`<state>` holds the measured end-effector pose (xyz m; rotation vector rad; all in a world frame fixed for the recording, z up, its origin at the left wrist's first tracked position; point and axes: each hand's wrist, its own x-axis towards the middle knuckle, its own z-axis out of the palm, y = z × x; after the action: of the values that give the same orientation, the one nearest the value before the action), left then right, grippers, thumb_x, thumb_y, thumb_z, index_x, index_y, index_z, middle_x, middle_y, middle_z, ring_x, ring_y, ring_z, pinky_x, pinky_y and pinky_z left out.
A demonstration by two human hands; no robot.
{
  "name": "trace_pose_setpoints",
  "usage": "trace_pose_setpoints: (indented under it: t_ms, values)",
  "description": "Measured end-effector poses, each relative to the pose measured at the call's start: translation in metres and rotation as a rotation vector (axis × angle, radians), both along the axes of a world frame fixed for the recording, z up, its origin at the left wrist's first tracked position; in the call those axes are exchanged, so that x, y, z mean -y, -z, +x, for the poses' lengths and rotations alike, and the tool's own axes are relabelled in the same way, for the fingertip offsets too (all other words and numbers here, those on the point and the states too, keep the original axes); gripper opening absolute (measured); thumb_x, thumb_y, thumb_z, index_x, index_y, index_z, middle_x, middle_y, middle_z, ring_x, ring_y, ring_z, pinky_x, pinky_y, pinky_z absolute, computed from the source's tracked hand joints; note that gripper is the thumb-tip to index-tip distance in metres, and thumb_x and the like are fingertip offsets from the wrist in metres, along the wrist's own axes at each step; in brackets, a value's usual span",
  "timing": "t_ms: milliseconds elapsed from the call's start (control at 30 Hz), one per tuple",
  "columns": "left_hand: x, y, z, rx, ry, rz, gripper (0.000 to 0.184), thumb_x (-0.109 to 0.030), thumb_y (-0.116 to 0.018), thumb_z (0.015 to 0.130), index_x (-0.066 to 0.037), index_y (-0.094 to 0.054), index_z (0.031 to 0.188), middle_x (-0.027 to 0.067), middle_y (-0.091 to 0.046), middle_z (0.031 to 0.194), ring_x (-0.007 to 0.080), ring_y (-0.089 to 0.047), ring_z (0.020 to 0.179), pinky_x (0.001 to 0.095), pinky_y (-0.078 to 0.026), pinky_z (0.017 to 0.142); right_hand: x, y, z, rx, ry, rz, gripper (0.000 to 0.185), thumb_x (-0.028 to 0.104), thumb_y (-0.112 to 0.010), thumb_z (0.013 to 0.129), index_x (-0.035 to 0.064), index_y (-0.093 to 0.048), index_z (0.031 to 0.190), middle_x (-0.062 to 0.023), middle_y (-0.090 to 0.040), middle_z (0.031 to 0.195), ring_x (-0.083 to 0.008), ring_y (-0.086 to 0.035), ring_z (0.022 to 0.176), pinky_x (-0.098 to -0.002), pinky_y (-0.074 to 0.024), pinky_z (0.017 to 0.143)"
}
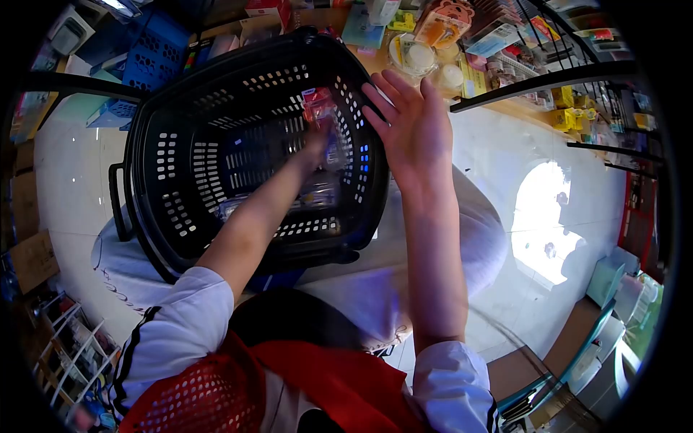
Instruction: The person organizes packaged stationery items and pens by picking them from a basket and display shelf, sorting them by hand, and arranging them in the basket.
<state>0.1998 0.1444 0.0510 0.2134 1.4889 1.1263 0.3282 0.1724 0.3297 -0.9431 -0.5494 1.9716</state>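
Note:
A black plastic shopping basket (166, 115) with slotted walls rests on my lap, tilted in view. My left hand (315, 142) reaches down inside it, blurred by motion. Its fingers seem closed on a clear packet with a red top (316, 103), close to the right inner wall. What the packet contains is too blurred to tell. More clear plastic packets (317, 193) lie on the basket's bottom below that hand. My right hand (413, 126) is held up beside the basket's right rim, palm showing and fingers spread, with nothing in it.
Shelves of small packaged goods (440, 65) run along the far side and right. A blue plastic basket (150, 54) stands at the upper left. A white wire rack (72, 353) is at lower left, and bins (606, 278) stand at lower right on the pale tiled floor (498, 166).

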Motion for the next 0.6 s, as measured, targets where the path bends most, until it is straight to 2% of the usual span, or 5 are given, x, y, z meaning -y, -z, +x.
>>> trace_pose_setpoints:
  t_ms: [167,333,433,533,600]
  values:
    - [0.002,0.029,0.011,0.171,-0.034,-0.002,0.053,-0.050,-0.027,0.088,-0.011,-0.036,0.124,0.0116,-0.051,0.110,0.0220,-0.054,0.097,0.0390,-0.044,0.084,0.009,-0.003,-0.007,-0.036,-0.050,0.007,0.052,0.033,-0.023,0.091,-0.0078,-0.032,0.122,-0.0208,-0.037,0.126,-0.0280,-0.039,0.115,-0.0383,-0.0303,0.095]
    - [-0.003,-0.010,0.037,0.196,-0.273,-0.005,0.058,-0.053,-0.021,0.087,-0.012,-0.037,0.124,0.0120,-0.051,0.112,0.0232,-0.053,0.100,0.0414,-0.042,0.086,0.018,-0.004,-0.009,-0.028,-0.055,0.019,0.052,0.033,-0.023,0.091,-0.0078,-0.034,0.122,-0.0203,-0.037,0.126,-0.0268,-0.040,0.114,-0.0369,-0.0316,0.093]
    - [-0.001,-0.033,0.037,0.270,-0.345,-0.009,0.061,-0.056,-0.017,0.087,-0.012,-0.037,0.124,0.0122,-0.050,0.113,0.0238,-0.052,0.101,0.0429,-0.041,0.087,0.020,0.003,-0.012,0.102,0.021,0.017,0.052,0.035,-0.031,0.088,-0.0046,-0.037,0.121,-0.0194,-0.037,0.126,-0.0264,-0.040,0.113,-0.0352,-0.0320,0.091]
    - [0.010,-0.051,0.026,0.490,-0.248,-0.027,0.070,-0.060,-0.007,0.083,-0.013,-0.037,0.125,0.0136,-0.048,0.116,0.0262,-0.050,0.104,0.0463,-0.039,0.089,0.007,0.001,-0.017,0.444,0.056,-0.020,0.053,0.036,-0.042,0.084,-0.0016,-0.041,0.120,-0.0164,-0.040,0.124,-0.0259,-0.043,0.109,-0.0366,-0.0334,0.089]
    - [0.016,-0.060,0.018,0.515,-0.124,-0.046,0.083,-0.065,0.005,0.078,-0.012,-0.034,0.128,0.0161,-0.045,0.120,0.0301,-0.045,0.110,0.0490,-0.034,0.093,-0.021,0.037,-0.009,0.819,-0.180,0.120,0.056,0.038,-0.048,0.079,-0.0010,-0.041,0.120,-0.0159,-0.047,0.118,-0.0271,-0.047,0.104,-0.0366,-0.0352,0.087]
